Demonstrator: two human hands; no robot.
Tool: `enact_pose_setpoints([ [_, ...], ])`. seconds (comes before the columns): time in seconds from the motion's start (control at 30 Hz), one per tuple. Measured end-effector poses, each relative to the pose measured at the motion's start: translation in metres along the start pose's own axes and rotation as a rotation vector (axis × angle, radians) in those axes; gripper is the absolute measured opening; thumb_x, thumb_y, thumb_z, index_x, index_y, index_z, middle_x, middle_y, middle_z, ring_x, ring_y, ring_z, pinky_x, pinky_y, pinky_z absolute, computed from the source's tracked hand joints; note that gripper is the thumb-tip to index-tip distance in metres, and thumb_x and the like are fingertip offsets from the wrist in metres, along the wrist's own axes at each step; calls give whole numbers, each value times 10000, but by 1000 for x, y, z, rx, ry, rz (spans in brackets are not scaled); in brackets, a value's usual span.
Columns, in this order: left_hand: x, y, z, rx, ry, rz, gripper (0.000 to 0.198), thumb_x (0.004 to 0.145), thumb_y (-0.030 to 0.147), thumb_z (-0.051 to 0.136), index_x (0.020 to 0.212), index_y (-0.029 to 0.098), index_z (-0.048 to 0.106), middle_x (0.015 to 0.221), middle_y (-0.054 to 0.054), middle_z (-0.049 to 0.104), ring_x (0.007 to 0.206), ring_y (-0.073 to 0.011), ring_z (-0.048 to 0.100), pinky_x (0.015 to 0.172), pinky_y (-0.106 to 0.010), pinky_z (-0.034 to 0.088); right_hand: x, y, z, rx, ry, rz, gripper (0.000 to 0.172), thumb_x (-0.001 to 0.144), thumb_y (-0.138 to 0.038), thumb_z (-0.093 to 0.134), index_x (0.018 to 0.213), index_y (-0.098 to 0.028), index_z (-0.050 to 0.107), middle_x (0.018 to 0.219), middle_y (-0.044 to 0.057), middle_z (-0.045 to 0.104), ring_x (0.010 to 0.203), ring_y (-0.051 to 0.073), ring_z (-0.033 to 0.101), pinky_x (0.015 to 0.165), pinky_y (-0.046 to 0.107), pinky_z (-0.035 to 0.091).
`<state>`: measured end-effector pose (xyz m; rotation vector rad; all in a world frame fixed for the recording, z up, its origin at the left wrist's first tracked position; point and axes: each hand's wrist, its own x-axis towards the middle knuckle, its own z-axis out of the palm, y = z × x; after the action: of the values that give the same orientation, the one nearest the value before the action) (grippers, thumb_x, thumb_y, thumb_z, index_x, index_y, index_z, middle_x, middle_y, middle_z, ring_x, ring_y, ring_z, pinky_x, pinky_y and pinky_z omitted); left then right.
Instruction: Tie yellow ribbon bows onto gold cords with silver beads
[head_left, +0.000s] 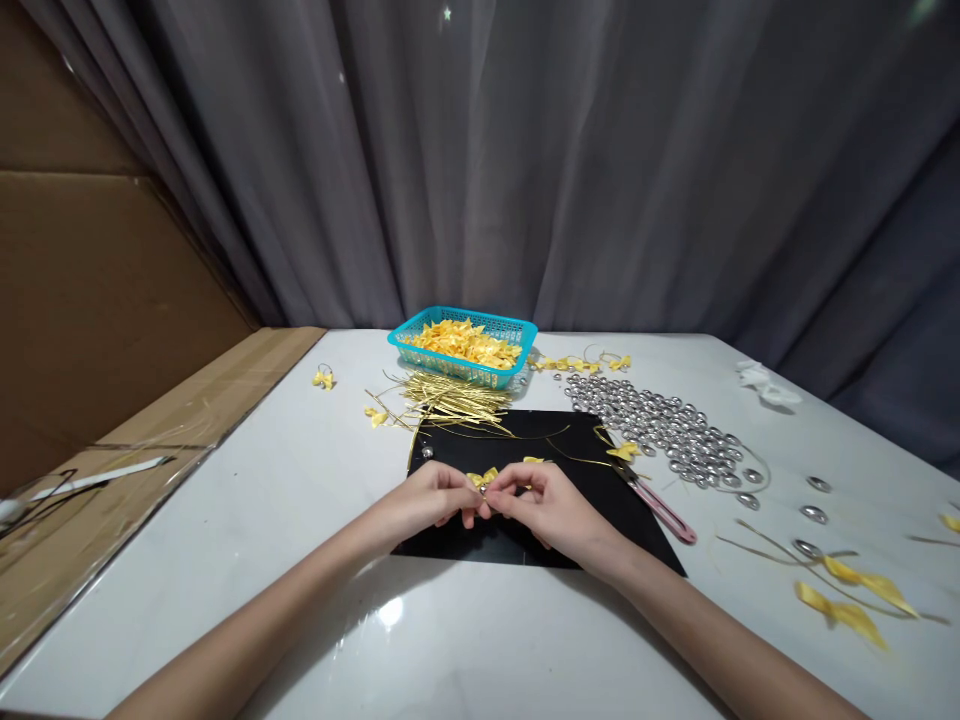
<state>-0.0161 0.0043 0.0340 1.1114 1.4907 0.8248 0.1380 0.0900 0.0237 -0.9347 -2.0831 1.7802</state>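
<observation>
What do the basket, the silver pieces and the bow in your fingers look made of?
Basket: turquoise plastic, by its moulded mesh wall. Silver pieces: mirror-bright, probably metal or plated plastic. Bow: yellow ribbon, seemingly satin from its soft sheen.

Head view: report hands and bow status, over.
Fingers of left hand and right hand pinch yellow bow over black mat. Beside right hand, apart: pink tool.

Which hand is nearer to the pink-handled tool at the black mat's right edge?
Right. The right hand sits just left of the pink-handled tool, not touching it; the left hand is farther left, beyond the right hand. Both pinch a small yellow bow.
</observation>
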Motion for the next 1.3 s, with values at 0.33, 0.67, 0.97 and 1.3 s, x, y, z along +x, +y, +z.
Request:
enact_pose_setpoints([
  [0.33, -3, 2, 1, -111, 2, 16, 222, 726, 337, 554, 700, 144, 660, 729, -24, 647, 561, -98, 425, 493, -226, 273, -6, -2, -2, 346, -38, 78, 190, 692, -327, 636, 727, -155, 564, 542, -51, 428, 446, 45, 295, 415, 193, 211],
  [0.67, 3, 3, -2, -333, 46, -40, 277, 680, 371, 627, 831, 143, 672, 836, -28, 603, 649, -97, 484, 535, -206, 304, -2, -4, -13, 615, -90, 190, 139, 648, -239, 667, 718, -139, 601, 653, -37, 499, 450, 21, 295, 426, 193, 234],
  [0.97, 2, 2, 4, -224, 17, -30, 303, 738, 446, 590, 750, 145, 624, 773, -12, 594, 621, -93, 471, 541, -213, 308, -3, -2, -12, 473, -142, 132, 159, 669, -274, 683, 685, -136, 606, 495, -71, 409, 410, 24, 296, 397, 186, 250],
  [1.3, -4, 7, 3, -216, 18, -1, 275, 716, 421, 596, 645, 158, 557, 539, 67, 361, 481, -74, 256, 478, -246, 192, -4, -3, -10, 452, -120, 174, 255, 617, -308, 741, 702, -146, 564, 470, -94, 382, 392, 13, 245, 362, 170, 215],
])
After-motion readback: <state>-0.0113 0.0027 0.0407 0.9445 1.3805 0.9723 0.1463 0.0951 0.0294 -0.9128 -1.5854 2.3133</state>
